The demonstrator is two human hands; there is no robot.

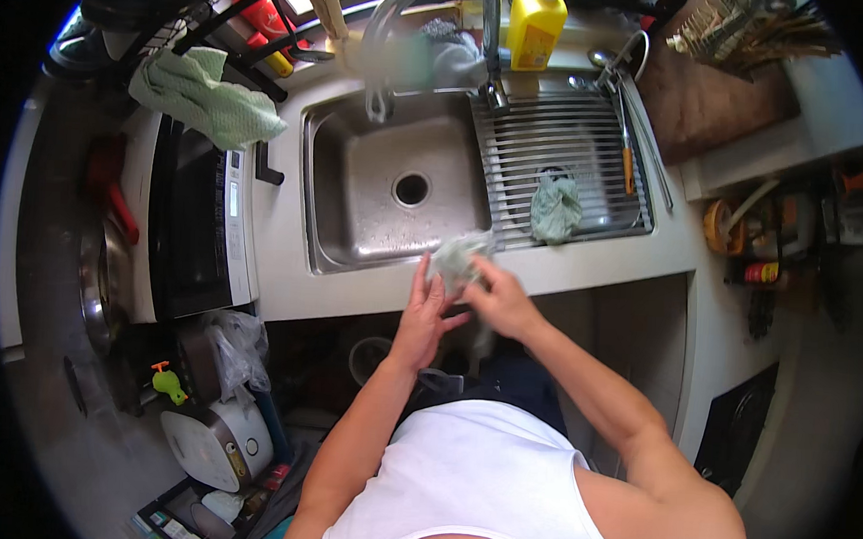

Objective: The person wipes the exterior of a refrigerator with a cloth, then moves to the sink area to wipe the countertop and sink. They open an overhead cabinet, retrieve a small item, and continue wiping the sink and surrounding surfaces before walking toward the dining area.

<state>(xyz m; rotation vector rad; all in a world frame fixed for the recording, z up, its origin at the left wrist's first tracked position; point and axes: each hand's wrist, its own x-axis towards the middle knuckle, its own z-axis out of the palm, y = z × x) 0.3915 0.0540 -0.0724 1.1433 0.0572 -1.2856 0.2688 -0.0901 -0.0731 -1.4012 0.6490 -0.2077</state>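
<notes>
A crumpled pale cloth, blurred by motion, is between my hands at the front rim of the sink. My right hand has its fingers closed on the cloth from the right. Just left of it, my left hand has its fingers spread, and the cloth lies against them. Behind my hands is the stainless steel sink basin, with water drops near its front wall and an uncovered drain. A second pale green cloth lies bunched on the roll-up drying rack.
A curved faucet rises behind the basin, beside a yellow pump bottle. An orange-handled utensil lies at the rack's right. A green towel hangs above the microwave oven. A wooden cutting board sits far right.
</notes>
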